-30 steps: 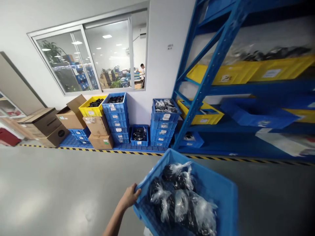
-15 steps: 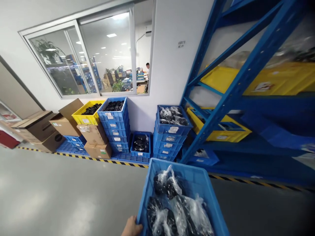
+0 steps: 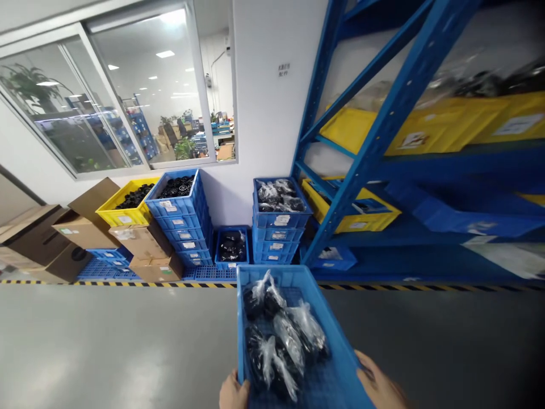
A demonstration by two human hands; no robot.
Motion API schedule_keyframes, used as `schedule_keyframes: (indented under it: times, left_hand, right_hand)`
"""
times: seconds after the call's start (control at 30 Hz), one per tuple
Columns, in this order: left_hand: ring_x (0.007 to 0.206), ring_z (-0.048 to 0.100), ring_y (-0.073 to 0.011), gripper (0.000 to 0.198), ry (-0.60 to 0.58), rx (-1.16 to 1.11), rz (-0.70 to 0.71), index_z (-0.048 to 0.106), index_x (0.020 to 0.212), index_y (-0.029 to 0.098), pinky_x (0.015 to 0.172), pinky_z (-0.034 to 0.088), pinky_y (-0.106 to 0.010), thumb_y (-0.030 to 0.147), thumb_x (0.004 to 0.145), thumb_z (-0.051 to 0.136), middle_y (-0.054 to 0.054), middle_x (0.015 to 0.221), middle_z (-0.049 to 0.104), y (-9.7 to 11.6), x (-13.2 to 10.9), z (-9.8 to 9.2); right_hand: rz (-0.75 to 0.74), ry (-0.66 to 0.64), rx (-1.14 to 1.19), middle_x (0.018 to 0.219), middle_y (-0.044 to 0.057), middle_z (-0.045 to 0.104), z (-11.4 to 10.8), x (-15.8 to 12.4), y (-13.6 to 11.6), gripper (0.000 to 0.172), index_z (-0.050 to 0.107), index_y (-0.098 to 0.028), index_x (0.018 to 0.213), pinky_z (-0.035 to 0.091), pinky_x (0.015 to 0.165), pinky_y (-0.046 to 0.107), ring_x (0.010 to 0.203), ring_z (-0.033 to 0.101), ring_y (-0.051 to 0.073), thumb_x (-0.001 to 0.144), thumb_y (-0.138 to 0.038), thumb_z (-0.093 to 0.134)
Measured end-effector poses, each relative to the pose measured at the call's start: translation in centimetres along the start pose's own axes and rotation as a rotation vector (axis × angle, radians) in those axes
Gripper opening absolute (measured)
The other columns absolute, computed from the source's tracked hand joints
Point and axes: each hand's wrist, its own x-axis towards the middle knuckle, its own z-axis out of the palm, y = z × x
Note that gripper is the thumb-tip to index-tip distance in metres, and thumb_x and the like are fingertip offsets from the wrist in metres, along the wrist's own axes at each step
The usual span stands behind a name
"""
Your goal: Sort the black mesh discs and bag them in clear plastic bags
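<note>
I carry a blue plastic crate [image 3: 332, 335] in front of me, its long side pointing away. Inside lie several black parts wrapped in clear plastic bags [image 3: 281, 341]. My left hand [image 3: 233, 392] grips the crate's near left corner, fingers curled on the rim. My right hand [image 3: 378, 386] holds the near right edge, fingers closed against the wall. The crate is level above the grey floor.
A stack of blue crates [image 3: 279, 230] topped with bagged parts stands ahead by the wall. Left of it are a low blue crate [image 3: 231, 247], a taller blue stack [image 3: 181, 218], a yellow bin [image 3: 128, 207] and cardboard boxes [image 3: 85, 230]. Blue racking [image 3: 383, 130] with yellow bins fills the right. Hazard tape [image 3: 128, 283] marks the floor.
The crate has swung round to point straight ahead and sits lower in view. My right hand has come into sight on its right edge. The stacks by the wall look nearer.
</note>
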Motion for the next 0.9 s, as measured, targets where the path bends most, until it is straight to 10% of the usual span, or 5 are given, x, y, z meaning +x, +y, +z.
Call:
schedule_keyframes:
  times: [0.23, 0.57, 0.9]
  left_hand:
    - [0.110, 0.065, -0.0321, 0.036, 0.049, -0.073, -0.046, 0.068, 0.111, 0.021, 0.093, 0.043, -0.036, 0.029, 0.080, 0.050, -0.013, 0.107, 0.074, 3.2, -2.3, 2.5]
    - [0.098, 0.070, -0.0279, 0.032, 0.024, -0.119, 0.058, 0.071, 0.102, 0.019, 0.079, 0.045, -0.031, 0.026, 0.078, 0.051, -0.011, 0.101, 0.076, 7.3, -5.4, 3.2]
    - [0.091, 0.071, -0.0218, 0.030, 0.000, -0.035, 0.150, 0.071, 0.100, 0.022, 0.075, 0.046, -0.025, 0.026, 0.078, 0.052, -0.005, 0.095, 0.077, 9.4, -6.8, 4.0]
  right_hand:
    - [-0.262, 0.117, -0.313, 0.114, 0.020, 0.068, 0.6, -0.8, 1.9, 0.043, 0.069, -0.021, 0.086, 0.045, 0.105, 0.055, 0.115, 0.062, 0.042, 0.060, -0.048, 0.048]
    - [-0.241, 0.189, -0.450, 0.127, 0.028, 0.059, -4.2, -0.7, 3.9, 0.059, 0.067, -0.009, 0.104, 0.050, 0.102, 0.049, 0.117, 0.061, 0.041, 0.077, -0.049, 0.034]
    - [-0.345, 0.198, -0.431, 0.105, 0.020, 0.070, -5.4, -1.1, 4.9, 0.042, 0.069, -0.019, 0.091, 0.055, 0.093, 0.052, 0.108, 0.065, 0.040, 0.074, -0.046, 0.040]
